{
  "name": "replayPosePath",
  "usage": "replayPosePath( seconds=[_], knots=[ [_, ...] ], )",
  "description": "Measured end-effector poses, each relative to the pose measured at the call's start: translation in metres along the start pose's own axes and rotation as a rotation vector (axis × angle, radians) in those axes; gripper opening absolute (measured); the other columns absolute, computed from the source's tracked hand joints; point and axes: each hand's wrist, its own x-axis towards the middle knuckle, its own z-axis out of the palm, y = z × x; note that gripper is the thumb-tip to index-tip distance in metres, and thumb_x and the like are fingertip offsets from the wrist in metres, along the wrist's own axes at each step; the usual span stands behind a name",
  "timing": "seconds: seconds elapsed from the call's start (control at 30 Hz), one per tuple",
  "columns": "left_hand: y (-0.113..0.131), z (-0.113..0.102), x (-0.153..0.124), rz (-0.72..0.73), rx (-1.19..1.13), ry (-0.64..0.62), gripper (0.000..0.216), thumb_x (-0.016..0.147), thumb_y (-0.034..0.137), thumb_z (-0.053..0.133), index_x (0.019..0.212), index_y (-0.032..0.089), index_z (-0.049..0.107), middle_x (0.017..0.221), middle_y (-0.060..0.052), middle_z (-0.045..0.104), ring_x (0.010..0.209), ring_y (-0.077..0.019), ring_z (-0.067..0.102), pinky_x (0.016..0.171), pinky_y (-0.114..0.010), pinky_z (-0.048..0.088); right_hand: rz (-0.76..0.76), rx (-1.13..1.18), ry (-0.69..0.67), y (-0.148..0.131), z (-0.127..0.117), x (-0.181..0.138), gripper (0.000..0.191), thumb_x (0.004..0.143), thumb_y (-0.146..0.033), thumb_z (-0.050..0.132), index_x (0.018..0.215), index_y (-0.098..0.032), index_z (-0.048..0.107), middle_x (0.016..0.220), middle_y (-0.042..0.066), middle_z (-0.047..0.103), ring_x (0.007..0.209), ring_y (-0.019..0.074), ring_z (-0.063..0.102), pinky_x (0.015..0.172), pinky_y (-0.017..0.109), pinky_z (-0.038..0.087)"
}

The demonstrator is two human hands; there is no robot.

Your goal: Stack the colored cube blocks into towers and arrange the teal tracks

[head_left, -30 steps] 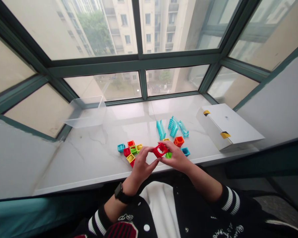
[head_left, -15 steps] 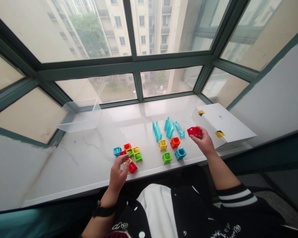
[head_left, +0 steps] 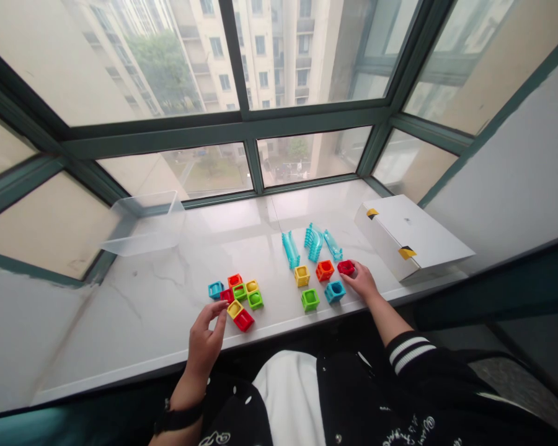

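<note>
Hard to see: the right fingers hide part of the red cube block (head_left: 346, 267), so whether it touches the sill (head_left: 167, 328) cannot be told; the left fingertips overlap the edge of the block cluster (head_left: 239, 292), contact unclear; both sleeves run out of frame.
Since half a second ago: the red block has come down from near the white box (head_left: 423, 232) to just right of the orange block (head_left: 324, 270); the yellow block (head_left: 235, 309) by the left hand (head_left: 204, 337) is now uncovered.
Red block's place: at the right hand's (head_left: 363, 282) fingertips, behind and right of the blue block (head_left: 335, 292).
Right hand: pinching the red block.
Left hand: loosely spread, holding nothing visible.
</note>
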Motion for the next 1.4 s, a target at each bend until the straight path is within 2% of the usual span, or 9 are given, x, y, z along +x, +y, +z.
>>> replayPosePath(
  seconds=[0.3,0.53,0.77,0.93,1.07,1.2,1.4],
  knots=[
    [0.001,0.003,0.000,-0.017,0.000,-0.006,0.032,0.099,0.049,0.061,0.111,0.022,0.074,0.112,-0.008,0.077,0.106,-0.0257,0.074,0.099,-0.043,0.060,-0.095,-0.035,0.104,0.014,0.016,-0.002,0.067,0.082,-0.057,0.066,0.135,-0.015,0.066,0.133,0.019,0.071,0.124,0.0378,0.061,0.112,0.053,0.048],
    [0.002,0.003,0.001,-0.017,0.000,-0.007,0.031,0.098,0.048,0.061,0.111,0.022,0.074,0.112,-0.008,0.077,0.104,-0.0251,0.074,0.097,-0.042,0.060,-0.119,-0.046,0.120,0.019,0.020,-0.001,0.067,0.084,-0.059,0.066,0.136,-0.017,0.065,0.132,0.018,0.071,0.124,0.0384,0.063,0.110,0.056,0.050],
    [0.004,-0.001,0.000,-0.019,-0.007,0.008,0.030,0.098,0.048,0.062,0.108,0.022,0.074,0.108,-0.007,0.078,0.102,-0.0247,0.074,0.097,-0.041,0.060,-0.136,0.063,0.123,0.028,0.018,-0.010,0.092,0.079,-0.058,0.072,0.155,-0.014,0.043,0.142,0.021,0.065,0.128,0.0393,0.063,0.112,0.060,0.049],
    [-0.003,-0.002,-0.002,-0.044,-0.021,0.006,0.031,0.099,0.048,0.061,0.112,0.022,0.074,0.111,-0.007,0.078,0.105,-0.0255,0.074,0.100,-0.043,0.059,-0.123,0.094,0.166,0.032,0.018,-0.040,0.085,0.084,-0.055,0.068,0.154,-0.016,0.041,0.143,0.021,0.063,0.130,0.0392,0.062,0.113,0.060,0.050],
    [-0.007,0.001,-0.004,-0.068,-0.018,0.003,0.032,0.099,0.048,0.061,0.113,0.023,0.073,0.113,-0.008,0.077,0.107,-0.0263,0.074,0.100,-0.044,0.058,-0.120,0.023,0.182,0.026,0.021,-0.059,0.080,0.086,-0.056,0.066,0.152,-0.017,0.042,0.141,0.021,0.063,0.130,0.0407,0.061,0.111,0.060,0.051],
    [-0.005,0.002,-0.004,-0.038,-0.029,0.001,0.031,0.098,0.047,0.061,0.112,0.022,0.073,0.112,-0.008,0.077,0.105,-0.0257,0.074,0.099,-0.043,0.059,-0.148,-0.061,0.169,0.022,0.023,-0.063,0.079,0.086,-0.056,0.065,0.151,-0.016,0.043,0.138,0.022,0.064,0.129,0.0409,0.061,0.112,0.060,0.050],
    [-0.004,-0.004,-0.006,-0.034,-0.021,0.034,0.031,0.098,0.047,0.060,0.110,0.022,0.073,0.108,-0.007,0.078,0.102,-0.0253,0.075,0.098,-0.043,0.060,-0.218,-0.134,0.141,0.028,0.024,-0.063,0.078,0.087,-0.055,0.063,0.152,-0.017,0.042,0.143,0.022,0.060,0.133,0.0402,0.057,0.115,0.059,0.048]
  ],
)
